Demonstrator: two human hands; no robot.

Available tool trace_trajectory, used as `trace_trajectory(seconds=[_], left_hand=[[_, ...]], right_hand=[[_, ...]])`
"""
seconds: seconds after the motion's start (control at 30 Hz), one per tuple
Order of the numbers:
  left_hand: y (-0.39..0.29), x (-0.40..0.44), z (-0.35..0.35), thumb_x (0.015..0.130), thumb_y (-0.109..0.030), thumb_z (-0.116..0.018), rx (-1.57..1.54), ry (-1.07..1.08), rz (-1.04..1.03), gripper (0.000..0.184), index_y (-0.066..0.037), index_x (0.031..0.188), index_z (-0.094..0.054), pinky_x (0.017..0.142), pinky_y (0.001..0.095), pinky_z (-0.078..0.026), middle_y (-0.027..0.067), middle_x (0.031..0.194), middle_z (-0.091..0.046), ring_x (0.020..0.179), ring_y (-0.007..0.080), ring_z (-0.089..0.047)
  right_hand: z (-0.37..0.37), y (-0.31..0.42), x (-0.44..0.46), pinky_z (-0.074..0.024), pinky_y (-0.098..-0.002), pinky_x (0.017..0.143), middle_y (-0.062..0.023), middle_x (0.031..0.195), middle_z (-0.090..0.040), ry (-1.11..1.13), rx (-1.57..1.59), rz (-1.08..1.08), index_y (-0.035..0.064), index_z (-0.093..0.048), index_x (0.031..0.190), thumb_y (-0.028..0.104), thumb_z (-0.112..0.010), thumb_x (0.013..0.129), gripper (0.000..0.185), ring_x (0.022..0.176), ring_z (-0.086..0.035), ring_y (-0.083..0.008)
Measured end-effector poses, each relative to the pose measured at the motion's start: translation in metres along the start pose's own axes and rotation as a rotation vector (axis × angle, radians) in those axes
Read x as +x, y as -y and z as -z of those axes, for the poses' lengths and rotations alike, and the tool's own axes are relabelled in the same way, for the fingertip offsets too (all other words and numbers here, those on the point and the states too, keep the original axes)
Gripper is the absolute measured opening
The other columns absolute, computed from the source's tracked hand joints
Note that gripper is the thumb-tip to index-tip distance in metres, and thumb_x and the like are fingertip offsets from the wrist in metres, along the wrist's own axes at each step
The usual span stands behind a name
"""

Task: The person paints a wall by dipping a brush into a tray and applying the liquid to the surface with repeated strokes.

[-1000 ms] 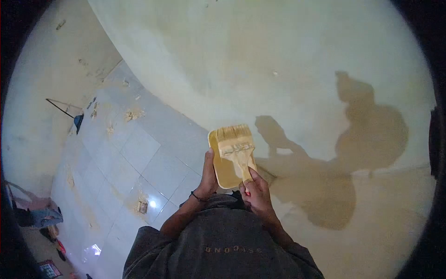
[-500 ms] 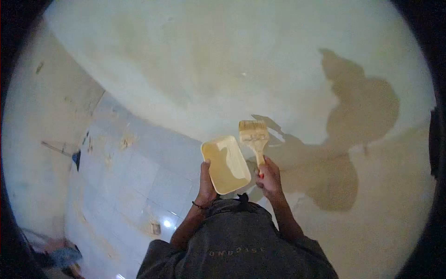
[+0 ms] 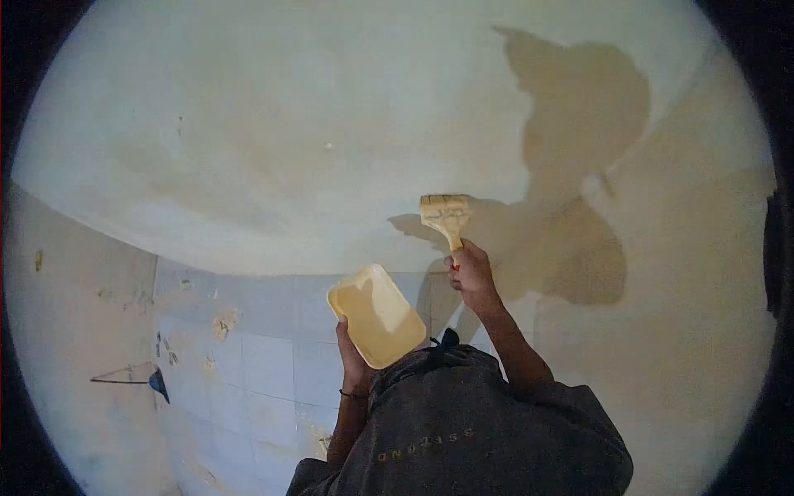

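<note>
A wide paintbrush (image 3: 446, 217) is gripped by its handle in my right hand (image 3: 471, 271), bristles pointing up toward the wall (image 3: 273, 178). The brush is coated in cream paint; whether its bristles touch the wall I cannot tell. My left hand (image 3: 354, 364) holds a pale yellow plastic tub (image 3: 376, 318) by its left side, the thumb over the rim. The tub is tilted with its open side toward me, and cream paint appears to lie inside. My fingers beneath the tub are hidden.
Grey floor tiles (image 3: 265, 364) with cream splatters stretch below the wall. A blue-headed long-handled tool (image 3: 157, 384) lies at the left. My shadow (image 3: 579, 124) falls on the wall at the right.
My view has turned, bringing more wall into sight. The brush has risen slightly toward the wall, while the tub has shifted left and down, away from the brush.
</note>
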State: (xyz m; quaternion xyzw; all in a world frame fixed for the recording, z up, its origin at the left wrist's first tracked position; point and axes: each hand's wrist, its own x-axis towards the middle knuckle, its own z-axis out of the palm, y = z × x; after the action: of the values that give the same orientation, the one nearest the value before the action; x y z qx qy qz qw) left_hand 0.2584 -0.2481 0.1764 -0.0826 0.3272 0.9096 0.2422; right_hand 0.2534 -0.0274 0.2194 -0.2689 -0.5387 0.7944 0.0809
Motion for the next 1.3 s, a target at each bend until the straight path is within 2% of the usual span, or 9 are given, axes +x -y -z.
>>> trace_trajectory(seconds=[0.07, 0.13, 0.37, 0.67, 0.73, 0.83, 1.07, 1.13, 1.3], left_hand=[[0.000, -0.011, 0.005, 0.084, -0.047, -0.034, 0.012, 0.009, 0.009, 0.056, -0.007, 0.123, -0.033, 0.085, 0.0376, -0.040, 0.0105, 0.116, -0.044, 0.104, 0.0246, -0.045], [0.021, 0.008, 0.021, 0.084, -0.047, -0.034, 0.037, -0.008, 0.024, 0.056, -0.007, 0.123, -0.033, 0.085, 0.0377, -0.040, 0.0107, 0.116, -0.044, 0.104, 0.0250, -0.045], [0.061, 0.063, 0.072, 0.084, -0.047, -0.033, 0.059, -0.009, 0.043, 0.055, -0.007, 0.123, -0.033, 0.086, 0.0384, -0.040, 0.0107, 0.116, -0.044, 0.103, 0.0252, -0.045], [0.063, 0.068, 0.079, 0.084, -0.048, -0.033, 0.054, -0.003, 0.041, 0.056, -0.007, 0.122, -0.034, 0.086, 0.0372, -0.040, 0.0113, 0.116, -0.044, 0.103, 0.0244, -0.046], [0.063, 0.068, 0.079, 0.084, -0.048, -0.033, 0.059, 0.004, 0.034, 0.056, -0.007, 0.122, -0.034, 0.086, 0.0370, -0.040, 0.0112, 0.116, -0.044, 0.103, 0.0242, -0.046], [0.062, 0.068, 0.083, 0.084, -0.048, -0.034, 0.070, 0.000, 0.037, 0.056, -0.007, 0.122, -0.034, 0.086, 0.0370, -0.039, 0.0112, 0.116, -0.044, 0.104, 0.0241, -0.046], [0.055, 0.059, 0.077, 0.085, -0.044, -0.034, 0.039, -0.037, 0.036, 0.052, -0.007, 0.121, -0.036, 0.085, 0.0376, -0.041, 0.0100, 0.113, -0.047, 0.102, 0.0241, -0.047], [0.053, 0.055, 0.071, 0.084, -0.045, -0.035, 0.064, -0.022, 0.025, 0.053, -0.007, 0.121, -0.036, 0.085, 0.0377, -0.041, 0.0100, 0.113, -0.047, 0.102, 0.0241, -0.047], [0.054, 0.058, 0.078, 0.085, -0.046, -0.031, 0.062, -0.025, 0.028, 0.054, -0.007, 0.121, -0.035, 0.085, 0.0363, -0.040, 0.0099, 0.114, -0.046, 0.102, 0.0233, -0.047]], right_hand=[[-0.008, 0.008, -0.020, -0.0265, -0.0192, 0.034, 0.0001, 0.062, -0.043, 0.015, 0.037, 0.032, 0.0068, -0.046, 0.093, 0.020, -0.037, 0.083, 0.019, 0.041, -0.035, -0.0051], [0.002, -0.007, -0.007, -0.0255, -0.0167, 0.034, 0.0010, 0.063, -0.042, 0.027, 0.032, 0.069, 0.0075, -0.047, 0.099, 0.023, -0.046, 0.081, 0.023, 0.041, -0.034, -0.0037], [0.006, -0.011, 0.013, -0.0256, -0.0154, 0.036, 0.0012, 0.066, -0.042, 0.033, 0.091, 0.174, 0.0065, -0.040, 0.118, 0.021, -0.044, 0.082, 0.040, 0.044, -0.035, -0.0030], [-0.021, 0.078, -0.001, -0.0215, -0.0152, 0.031, 0.0004, 0.062, -0.044, 0.037, -0.072, 0.616, 0.0028, -0.040, 0.120, 0.016, -0.042, 0.082, 0.041, 0.037, -0.030, -0.0016], [-0.025, 0.096, 0.007, -0.0212, -0.0148, 0.030, 0.0003, 0.061, -0.044, 0.031, -0.110, 0.861, 0.0028, -0.040, 0.120, 0.016, -0.042, 0.083, 0.040, 0.036, -0.029, -0.0012], [-0.029, 0.117, 0.027, -0.0225, -0.0149, 0.030, 0.0007, 0.060, -0.044, 0.040, -0.172, 1.081, 0.0030, -0.039, 0.122, 0.016, -0.042, 0.084, 0.040, 0.036, -0.030, -0.0007], [-0.019, 0.092, 0.051, -0.0245, -0.0153, 0.030, 0.0008, 0.060, -0.044, 0.021, -0.171, 0.978, 0.0037, -0.035, 0.125, 0.018, -0.043, 0.085, 0.043, 0.038, -0.032, -0.0010], [-0.008, 0.076, 0.046, -0.0346, -0.0171, 0.037, -0.0015, 0.063, -0.047, 0.048, -0.150, 0.751, 0.0069, -0.034, 0.126, 0.012, -0.040, 0.081, 0.046, 0.044, -0.038, -0.0029], [0.015, 0.014, 0.056, -0.0335, -0.0175, 0.037, -0.0020, 0.065, -0.047, 0.010, -0.149, 0.553, 0.0076, -0.033, 0.127, 0.013, -0.041, 0.080, 0.048, 0.045, -0.038, -0.0033]])
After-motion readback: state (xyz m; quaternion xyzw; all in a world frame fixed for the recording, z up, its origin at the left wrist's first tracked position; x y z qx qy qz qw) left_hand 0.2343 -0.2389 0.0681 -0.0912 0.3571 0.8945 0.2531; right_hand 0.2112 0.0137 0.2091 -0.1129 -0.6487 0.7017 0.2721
